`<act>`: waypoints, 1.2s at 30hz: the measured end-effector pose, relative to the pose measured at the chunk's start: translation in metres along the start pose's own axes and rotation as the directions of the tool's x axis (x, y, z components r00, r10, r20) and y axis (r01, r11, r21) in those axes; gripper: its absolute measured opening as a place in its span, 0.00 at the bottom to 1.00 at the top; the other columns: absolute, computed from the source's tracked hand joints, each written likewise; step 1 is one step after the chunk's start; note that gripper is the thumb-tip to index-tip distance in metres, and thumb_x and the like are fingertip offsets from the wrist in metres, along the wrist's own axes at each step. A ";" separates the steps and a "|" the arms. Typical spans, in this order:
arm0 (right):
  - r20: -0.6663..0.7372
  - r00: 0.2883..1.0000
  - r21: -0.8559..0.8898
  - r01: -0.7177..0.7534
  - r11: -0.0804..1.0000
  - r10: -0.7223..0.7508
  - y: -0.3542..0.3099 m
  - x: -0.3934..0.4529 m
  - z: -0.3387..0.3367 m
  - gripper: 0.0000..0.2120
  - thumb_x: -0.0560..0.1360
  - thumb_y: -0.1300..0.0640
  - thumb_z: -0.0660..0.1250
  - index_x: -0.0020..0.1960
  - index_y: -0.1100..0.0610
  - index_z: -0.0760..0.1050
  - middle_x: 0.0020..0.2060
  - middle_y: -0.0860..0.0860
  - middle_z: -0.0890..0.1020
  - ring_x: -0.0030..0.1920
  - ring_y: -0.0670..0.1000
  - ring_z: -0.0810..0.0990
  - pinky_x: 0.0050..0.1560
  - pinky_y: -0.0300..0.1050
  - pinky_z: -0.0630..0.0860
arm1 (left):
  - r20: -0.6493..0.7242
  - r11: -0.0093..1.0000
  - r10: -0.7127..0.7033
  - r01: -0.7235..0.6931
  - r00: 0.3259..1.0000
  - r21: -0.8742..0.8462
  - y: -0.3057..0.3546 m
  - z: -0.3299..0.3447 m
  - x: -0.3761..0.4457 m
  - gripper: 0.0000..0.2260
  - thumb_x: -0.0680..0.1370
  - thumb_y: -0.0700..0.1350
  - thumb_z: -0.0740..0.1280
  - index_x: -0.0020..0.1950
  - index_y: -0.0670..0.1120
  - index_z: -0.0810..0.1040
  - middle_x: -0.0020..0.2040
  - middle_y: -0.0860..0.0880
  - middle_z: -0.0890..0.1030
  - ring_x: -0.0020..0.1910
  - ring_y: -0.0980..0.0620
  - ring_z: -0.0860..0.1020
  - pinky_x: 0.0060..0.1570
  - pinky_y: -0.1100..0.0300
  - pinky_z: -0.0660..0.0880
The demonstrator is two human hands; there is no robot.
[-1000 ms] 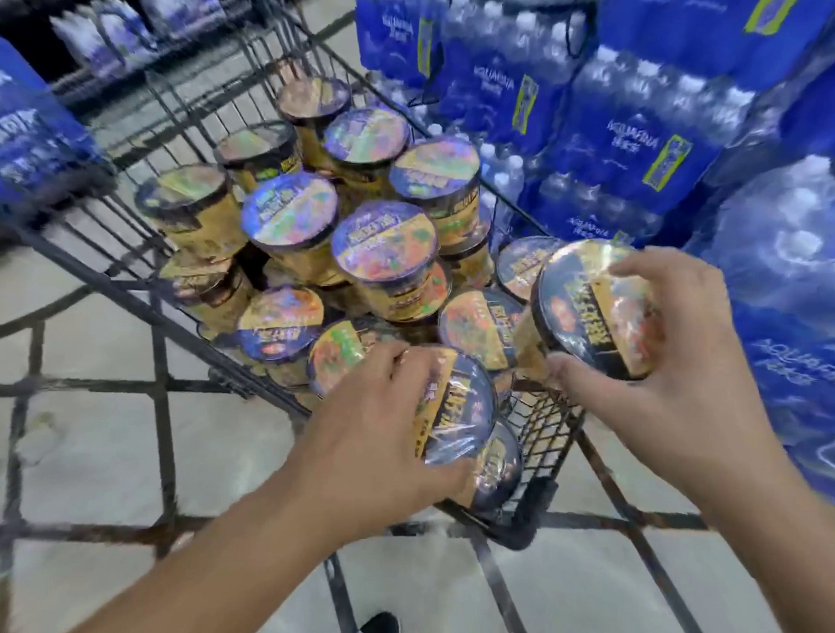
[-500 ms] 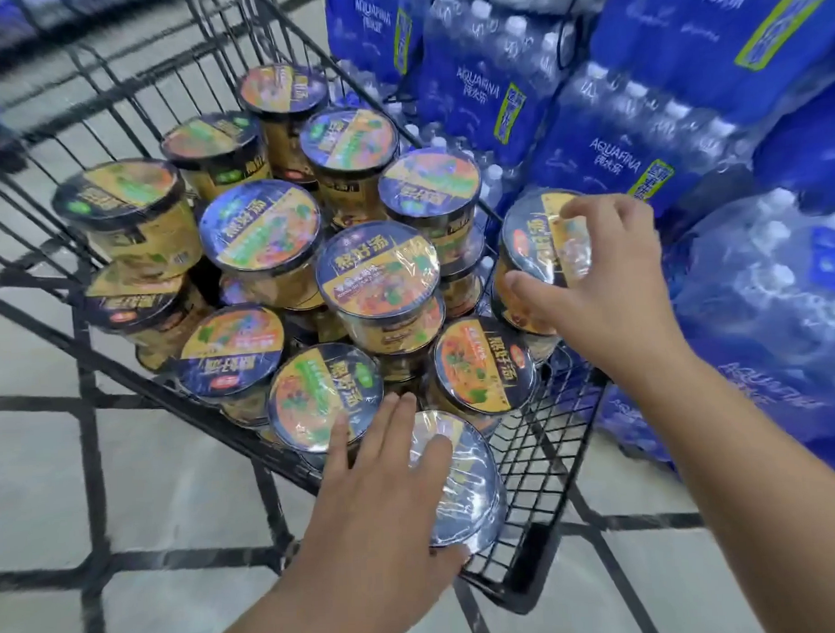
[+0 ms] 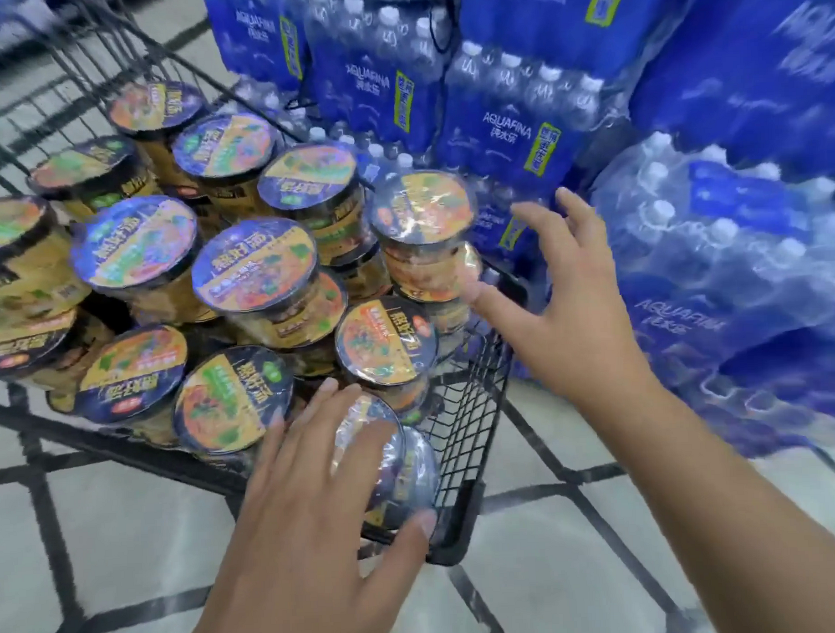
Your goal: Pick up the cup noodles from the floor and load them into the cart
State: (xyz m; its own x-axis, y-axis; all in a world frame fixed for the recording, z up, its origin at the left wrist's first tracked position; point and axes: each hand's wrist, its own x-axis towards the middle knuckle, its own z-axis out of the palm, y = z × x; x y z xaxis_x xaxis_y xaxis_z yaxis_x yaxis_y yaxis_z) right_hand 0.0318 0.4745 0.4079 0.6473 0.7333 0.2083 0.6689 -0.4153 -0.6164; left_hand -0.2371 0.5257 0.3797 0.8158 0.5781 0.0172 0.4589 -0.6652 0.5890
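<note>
Take the cart [image 3: 465,518] as your landmark. At its near corner, closest to you, your left hand [image 3: 318,499] lies flat over the lid of a tilted cup [image 3: 402,463], fingers [image 3: 363,432] straight and spread, thumb at the cup's lower rim; it presses the cup and does not clasp it. That cup leans on the cart's near wall with its axis tipped toward you, so any seating push runs away from you, into the stack. Further along the cart's right wall, your right hand [image 3: 543,307] hangs open with fingers wide and holds nothing; its thumb tip lies at or just beside the side of the upright cup [image 3: 422,231] perched on top of another at the right edge, and I cannot tell whether it touches. That cup stands left of your right palm, axis vertical, so the right hand is the nearer one to steady it. Beyond, toward the cart's far end, the other cup noodles [image 3: 253,265] stand packed in layers. Right of the cart, water bottle packs [image 3: 508,123] are piled. No cup shows on the visible floor [image 3: 131,563].
</note>
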 end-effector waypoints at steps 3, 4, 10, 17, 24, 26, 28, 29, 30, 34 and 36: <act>-0.079 0.991 0.026 -0.106 0.994 0.108 0.058 -0.082 -0.043 0.34 0.72 0.33 0.69 0.76 0.41 0.69 0.81 0.44 0.57 0.82 0.48 0.57 0.78 0.53 0.62 | 0.065 0.995 0.098 -0.099 0.993 0.013 0.044 0.031 0.005 0.28 0.75 0.68 0.63 0.73 0.58 0.73 0.81 0.56 0.63 0.82 0.51 0.59 0.77 0.47 0.55; -0.094 0.981 0.033 -0.167 0.985 0.169 0.084 -0.115 -0.057 0.33 0.73 0.33 0.70 0.75 0.41 0.69 0.81 0.43 0.57 0.81 0.46 0.57 0.78 0.50 0.61 | 0.101 0.990 0.134 -0.138 0.986 0.031 0.062 0.047 0.006 0.30 0.75 0.69 0.61 0.75 0.59 0.72 0.82 0.56 0.62 0.82 0.51 0.59 0.77 0.47 0.56; -0.148 0.821 -0.054 -0.564 0.824 0.552 0.253 -0.342 -0.163 0.31 0.77 0.33 0.67 0.78 0.37 0.64 0.82 0.39 0.52 0.81 0.44 0.53 0.77 0.56 0.65 | 0.364 0.933 0.304 -0.353 0.880 0.073 0.208 0.197 0.001 0.35 0.77 0.74 0.50 0.82 0.62 0.59 0.84 0.54 0.56 0.83 0.52 0.51 0.79 0.41 0.56; -0.239 0.602 -0.073 -0.794 0.604 0.762 0.377 -0.567 -0.302 0.33 0.77 0.32 0.65 0.79 0.37 0.61 0.83 0.40 0.51 0.82 0.50 0.52 0.77 0.59 0.64 | 0.563 0.809 0.470 -0.586 0.680 0.033 0.412 0.391 -0.059 0.35 0.78 0.71 0.52 0.83 0.61 0.57 0.84 0.51 0.55 0.83 0.48 0.51 0.81 0.42 0.52; -0.275 0.416 -0.051 -0.907 0.419 0.867 0.472 -0.722 -0.398 0.35 0.77 0.35 0.68 0.79 0.36 0.57 0.82 0.48 0.56 0.81 0.55 0.55 0.79 0.58 0.60 | 0.689 0.664 0.545 -0.747 0.478 -0.007 0.567 0.566 -0.121 0.36 0.78 0.68 0.58 0.84 0.58 0.55 0.84 0.49 0.53 0.83 0.47 0.49 0.80 0.42 0.54; -0.241 0.358 -0.053 -0.933 0.356 0.902 0.501 -0.747 -0.404 0.38 0.76 0.36 0.70 0.80 0.33 0.53 0.82 0.49 0.55 0.81 0.56 0.55 0.78 0.59 0.61 | 0.758 0.593 0.511 -0.805 0.405 0.031 0.586 0.607 -0.123 0.37 0.79 0.65 0.62 0.84 0.59 0.51 0.85 0.49 0.50 0.83 0.46 0.46 0.81 0.41 0.50; -0.181 0.284 -0.090 -0.958 0.272 0.941 0.537 -0.767 -0.402 0.41 0.76 0.35 0.69 0.82 0.36 0.51 0.84 0.50 0.53 0.82 0.57 0.54 0.79 0.59 0.61 | 0.808 0.516 0.478 -0.854 0.345 0.060 0.600 0.648 -0.118 0.39 0.78 0.64 0.65 0.84 0.60 0.49 0.85 0.48 0.48 0.84 0.46 0.44 0.81 0.40 0.48; -0.153 0.249 -0.106 -0.966 0.234 0.956 0.557 -0.776 -0.400 0.42 0.76 0.34 0.68 0.83 0.37 0.50 0.84 0.50 0.51 0.82 0.58 0.52 0.79 0.59 0.61 | 0.824 0.486 0.467 -0.872 0.321 0.064 0.608 0.670 -0.113 0.40 0.77 0.64 0.66 0.84 0.60 0.49 0.85 0.48 0.47 0.84 0.46 0.43 0.81 0.40 0.48; -0.123 0.218 -0.120 -0.972 0.204 0.968 0.579 -0.783 -0.395 0.43 0.76 0.33 0.68 0.83 0.38 0.49 0.84 0.50 0.50 0.82 0.58 0.52 0.79 0.59 0.61 | 0.836 0.460 0.460 -0.886 0.300 0.065 0.614 0.694 -0.107 0.41 0.76 0.64 0.66 0.84 0.59 0.49 0.85 0.48 0.47 0.84 0.46 0.42 0.81 0.39 0.47; -0.028 0.095 -0.154 -0.984 0.089 0.995 0.682 -0.797 -0.370 0.43 0.75 0.33 0.68 0.83 0.40 0.50 0.84 0.51 0.50 0.83 0.59 0.52 0.77 0.60 0.65 | 0.895 0.343 0.393 -0.937 0.212 0.071 0.639 0.812 -0.081 0.43 0.76 0.63 0.67 0.84 0.59 0.47 0.85 0.46 0.45 0.84 0.44 0.41 0.80 0.37 0.47; -0.007 0.063 -0.165 -0.984 0.061 0.998 0.744 -0.798 -0.350 0.43 0.75 0.34 0.69 0.83 0.41 0.52 0.84 0.52 0.52 0.81 0.60 0.55 0.75 0.60 0.67 | 0.915 0.291 0.369 -0.955 0.165 0.055 0.649 0.884 -0.067 0.44 0.76 0.64 0.67 0.84 0.59 0.45 0.85 0.45 0.43 0.83 0.42 0.41 0.79 0.34 0.48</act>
State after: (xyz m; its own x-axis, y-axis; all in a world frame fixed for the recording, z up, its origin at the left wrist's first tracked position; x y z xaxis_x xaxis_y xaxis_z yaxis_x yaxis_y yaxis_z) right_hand 0.1411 -0.6086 0.0487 0.7109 -0.3720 -0.5969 -0.5360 -0.8360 -0.1173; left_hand 0.3168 -0.3625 0.0462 0.6255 -0.5823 -0.5192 -0.6266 -0.7715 0.1103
